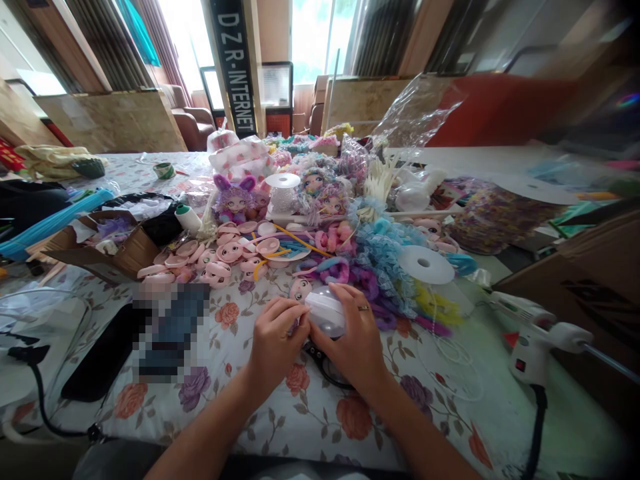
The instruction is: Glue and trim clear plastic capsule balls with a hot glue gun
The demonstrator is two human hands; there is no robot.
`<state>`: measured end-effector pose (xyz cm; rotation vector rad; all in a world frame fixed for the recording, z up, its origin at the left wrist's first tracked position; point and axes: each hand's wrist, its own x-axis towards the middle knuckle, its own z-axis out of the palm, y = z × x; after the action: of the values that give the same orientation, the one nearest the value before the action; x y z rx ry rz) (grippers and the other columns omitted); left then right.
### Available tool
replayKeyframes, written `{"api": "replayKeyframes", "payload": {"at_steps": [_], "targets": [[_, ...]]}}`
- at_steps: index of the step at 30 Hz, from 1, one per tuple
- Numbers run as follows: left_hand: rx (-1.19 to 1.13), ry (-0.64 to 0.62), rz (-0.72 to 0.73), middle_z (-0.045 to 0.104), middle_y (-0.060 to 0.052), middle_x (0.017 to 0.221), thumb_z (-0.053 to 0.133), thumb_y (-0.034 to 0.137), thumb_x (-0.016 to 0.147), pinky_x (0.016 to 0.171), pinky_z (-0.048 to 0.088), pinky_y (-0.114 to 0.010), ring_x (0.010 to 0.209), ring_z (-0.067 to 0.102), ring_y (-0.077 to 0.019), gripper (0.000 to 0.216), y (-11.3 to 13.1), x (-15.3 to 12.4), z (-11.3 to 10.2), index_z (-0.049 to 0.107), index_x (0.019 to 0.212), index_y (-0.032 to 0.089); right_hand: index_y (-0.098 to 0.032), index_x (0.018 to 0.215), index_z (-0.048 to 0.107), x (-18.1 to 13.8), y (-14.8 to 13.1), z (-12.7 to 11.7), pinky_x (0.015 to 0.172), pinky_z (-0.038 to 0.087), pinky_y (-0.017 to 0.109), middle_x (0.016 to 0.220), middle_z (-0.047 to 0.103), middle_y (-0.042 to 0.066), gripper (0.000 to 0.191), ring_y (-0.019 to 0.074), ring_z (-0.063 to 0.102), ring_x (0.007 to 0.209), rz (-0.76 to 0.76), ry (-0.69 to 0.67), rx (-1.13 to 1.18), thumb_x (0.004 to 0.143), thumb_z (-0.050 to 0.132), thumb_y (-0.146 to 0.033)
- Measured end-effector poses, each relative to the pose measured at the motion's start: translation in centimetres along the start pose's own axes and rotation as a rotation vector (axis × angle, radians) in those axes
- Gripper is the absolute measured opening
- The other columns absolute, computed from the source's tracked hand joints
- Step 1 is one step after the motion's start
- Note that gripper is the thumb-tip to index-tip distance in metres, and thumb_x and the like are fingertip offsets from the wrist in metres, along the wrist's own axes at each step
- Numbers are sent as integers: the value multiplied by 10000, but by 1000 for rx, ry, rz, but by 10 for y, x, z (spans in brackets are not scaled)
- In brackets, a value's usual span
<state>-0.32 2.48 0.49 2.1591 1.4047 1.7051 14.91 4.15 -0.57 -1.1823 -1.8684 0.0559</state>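
Observation:
My right hand (353, 333), with a ring on one finger, wraps round a clear rounded plastic piece (336, 329) that has a white band (323, 307) across it. At the left end of that band, my left hand (280, 337) is closed in a pinch. Whatever its fingertips hold is hidden or too small to name. A pale doll face (300, 289) lies just beyond my fingers. Under my hands, a dark round-edged object (320, 363) is partly covered.
Doll faces (217, 273), blue ruffled trim (383, 243) and a white spool (426, 265) lie ahead. A white glue gun (530, 340) stands at right, near a cardboard box (595, 293). To the left are a black phone (103, 357), a small open carton (107, 257) and cables.

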Motion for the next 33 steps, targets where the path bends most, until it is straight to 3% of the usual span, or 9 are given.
{"api": "replayKeyframes", "payload": {"at_steps": [8,16,33], "targets": [[12,-131,75,699,-70,854,573,84,887,736,530,-296,784,603,-164,149,-9,1,-4,683,958,157,-143,1269,509,2,4,-1,898,537,522,1192,571,192,567,341,565,1111,-30,-2,-69,794,693,-391],[146,-27,175,681,-54,804,570,44,851,739,538,-307,748,596,-164,163,-1,1,-1,636,931,170,-155,1253,509,2,-1,0,889,540,519,1195,573,193,521,338,571,1095,-69,31,-85,801,666,-360],[33,-19,36,676,-44,758,564,44,817,693,530,-296,719,594,-154,158,-1,1,-1,654,809,174,-146,1242,522,2,1,-2,883,544,471,1158,596,172,535,314,594,1074,-37,-14,19,770,695,-329]]}}
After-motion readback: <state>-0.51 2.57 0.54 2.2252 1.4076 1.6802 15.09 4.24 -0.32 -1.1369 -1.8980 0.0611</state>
